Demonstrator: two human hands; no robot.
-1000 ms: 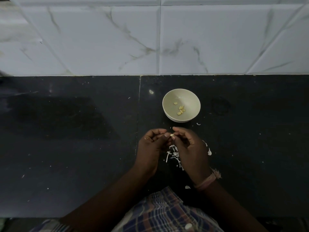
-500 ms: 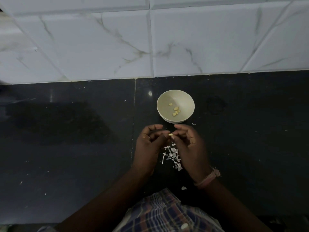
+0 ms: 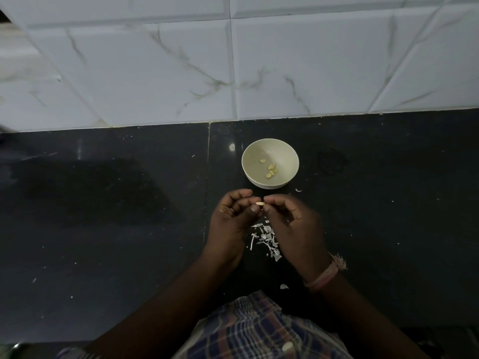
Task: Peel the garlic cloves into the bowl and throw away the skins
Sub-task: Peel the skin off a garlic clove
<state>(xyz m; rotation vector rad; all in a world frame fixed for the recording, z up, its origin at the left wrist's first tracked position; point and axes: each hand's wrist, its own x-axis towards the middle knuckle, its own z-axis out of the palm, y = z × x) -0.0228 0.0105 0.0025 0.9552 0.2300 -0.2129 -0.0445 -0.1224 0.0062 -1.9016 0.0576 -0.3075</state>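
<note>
Between fingertips: garlic clove [image 3: 260, 203], long axis left-right, pinched by left hand [image 3: 233, 218] and right hand [image 3: 293, 224]. Bowl [image 3: 290, 151] just beyond (right hand marginally nearer). Skins [image 3: 267, 238] below.

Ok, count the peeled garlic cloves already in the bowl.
5, as far as I can tell: one clove alone toward the far left, four cloves clustered near the middle of the bowl. Overlaps may hide more.

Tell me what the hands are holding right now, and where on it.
A garlic clove, pinched at its two ends between the left hand and right hand.
</note>
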